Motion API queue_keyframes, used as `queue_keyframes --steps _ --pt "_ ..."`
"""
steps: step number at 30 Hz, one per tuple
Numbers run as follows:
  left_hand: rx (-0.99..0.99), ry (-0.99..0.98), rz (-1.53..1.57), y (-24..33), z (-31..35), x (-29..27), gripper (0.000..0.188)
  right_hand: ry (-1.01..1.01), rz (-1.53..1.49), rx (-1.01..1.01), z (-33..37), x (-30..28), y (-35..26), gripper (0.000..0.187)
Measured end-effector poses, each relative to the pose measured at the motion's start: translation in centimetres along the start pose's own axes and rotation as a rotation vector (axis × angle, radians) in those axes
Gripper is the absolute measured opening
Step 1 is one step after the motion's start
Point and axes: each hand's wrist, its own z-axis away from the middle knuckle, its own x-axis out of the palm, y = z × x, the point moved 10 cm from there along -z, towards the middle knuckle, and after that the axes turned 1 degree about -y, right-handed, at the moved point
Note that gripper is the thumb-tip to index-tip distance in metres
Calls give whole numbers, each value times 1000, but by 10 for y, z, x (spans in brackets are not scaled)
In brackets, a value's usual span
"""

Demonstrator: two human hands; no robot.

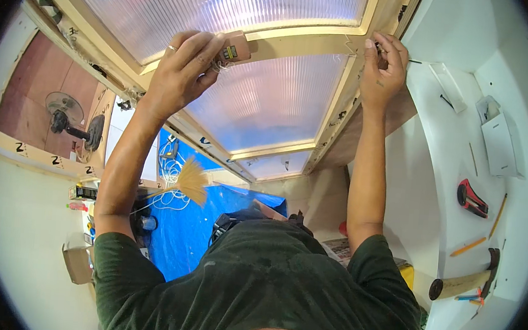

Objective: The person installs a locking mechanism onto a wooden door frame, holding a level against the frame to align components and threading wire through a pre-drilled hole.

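My left hand (187,66) is raised at the wooden crossbar of a framed door (304,46). Its fingers close round a small flat brown piece (241,46) with a yellow-and-black label; pale loose threads hang under it. My right hand (386,66) is up at the right end of the same crossbar, fingers curled and thumb toward the index finger. A small dark bit shows between them, too small to name. Ribbed translucent panels (269,103) fill the frame above and below the crossbar.
On the white shelf at right lie a red-and-black utility knife (473,198), pencils (468,247), a wooden-handled hammer (462,286) and a white box (501,143). A blue tarp (190,233), a broom head (190,183) and coiled white cable (169,176) lie low left. A fan (72,116) stands beyond the left opening.
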Motion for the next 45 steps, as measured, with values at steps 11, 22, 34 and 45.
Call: queue_keyframes --steps 11,22,34,45 --pt "18 43 16 5 -9 7 68 -229 -129 -263 44 46 -79 52" --pt "43 70 23 22 -35 22 62 -443 -72 -394 51 97 -125 73" --pt "13 16 93 43 -72 54 64 -370 1 -401 24 67 -96 51" --pt "40 3 90 73 -113 92 43 -390 -82 -167 -1 28 -53 55"
